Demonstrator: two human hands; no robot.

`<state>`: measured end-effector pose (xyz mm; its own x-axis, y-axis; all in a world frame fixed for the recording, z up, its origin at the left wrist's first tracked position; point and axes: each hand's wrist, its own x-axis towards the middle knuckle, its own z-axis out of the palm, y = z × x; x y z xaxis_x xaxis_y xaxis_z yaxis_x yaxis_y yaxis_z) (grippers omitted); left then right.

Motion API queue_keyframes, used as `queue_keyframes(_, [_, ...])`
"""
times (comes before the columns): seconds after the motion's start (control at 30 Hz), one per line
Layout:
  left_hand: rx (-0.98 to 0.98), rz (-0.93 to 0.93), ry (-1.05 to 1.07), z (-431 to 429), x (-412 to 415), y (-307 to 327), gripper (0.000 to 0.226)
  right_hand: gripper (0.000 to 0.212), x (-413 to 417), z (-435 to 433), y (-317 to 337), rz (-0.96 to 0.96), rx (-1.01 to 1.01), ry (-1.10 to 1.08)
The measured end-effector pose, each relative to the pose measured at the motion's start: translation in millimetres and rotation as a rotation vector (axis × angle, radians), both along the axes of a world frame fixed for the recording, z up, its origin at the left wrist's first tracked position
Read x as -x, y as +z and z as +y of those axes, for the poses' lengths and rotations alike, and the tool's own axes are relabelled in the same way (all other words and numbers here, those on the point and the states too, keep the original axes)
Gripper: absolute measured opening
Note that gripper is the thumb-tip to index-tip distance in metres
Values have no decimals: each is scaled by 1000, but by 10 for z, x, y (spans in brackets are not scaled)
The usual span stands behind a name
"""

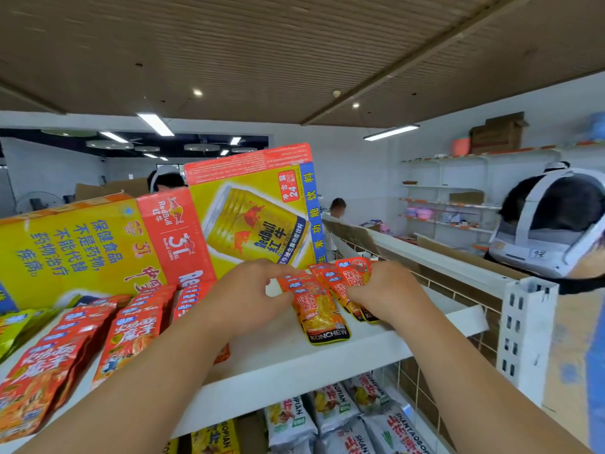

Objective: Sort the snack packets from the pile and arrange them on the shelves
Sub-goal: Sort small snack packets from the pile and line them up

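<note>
Cartons printed in yellow and red stand on their sides along the back of the top shelf, leaning one against the other. The shelf itself is white, and its bare front part runs under your forearms. On its left, rows of orange-red packets lie overlapped from back to front, with green packets just beside them at the frame's edge. Below, on the lower shelf, white packets stand packed together, with yellow packets to their left. At the shelf's right end rises a white slotted post.

Your left hand and your right hand meet over the right part of the top shelf, in front of the cartons. Between them lies a small fan of orange snack packets, overlapping and resting on the shelf, tops toward the cartons. Your left fingers are curled and pinch the top of the nearest packet. Your right fingers are curled over the packets at the right of the fan and grip them.
</note>
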<state>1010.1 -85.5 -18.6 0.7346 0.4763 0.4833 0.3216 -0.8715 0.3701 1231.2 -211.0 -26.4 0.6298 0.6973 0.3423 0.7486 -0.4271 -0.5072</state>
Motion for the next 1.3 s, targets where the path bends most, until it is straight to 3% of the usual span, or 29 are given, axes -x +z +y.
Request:
queue_keyframes(0.1, [7,60,-32,37,-58,-42,43,47,-6,21,-60,-7,0,13])
queue_keyframes(0.2, [-12,121,-90,74,-107,-91,67,37,-26,28,-98,-41,9,3])
queue_keyframes(0.4, [-91,422,-49,41,-121,-123,81,41,-66,92,-213,-114,24,-18])
queue_keyframes(0.6, [-121,421,-52,-24,-129,-90,91,35,-51,83,-213,-173,9,-17])
queue_keyframes(1.0, [-115,401,-77,-60,-117,-65,90,52,-18,13,-201,-197,79,-27])
queue_keyframes(1.17, [-114,408,-72,-44,-120,-72,90,81,69,-46,-149,-211,82,-29])
queue_keyframes(1.3, [-114,408,-73,-52,-121,-70,90,69,67,-62,-143,-209,101,-29])
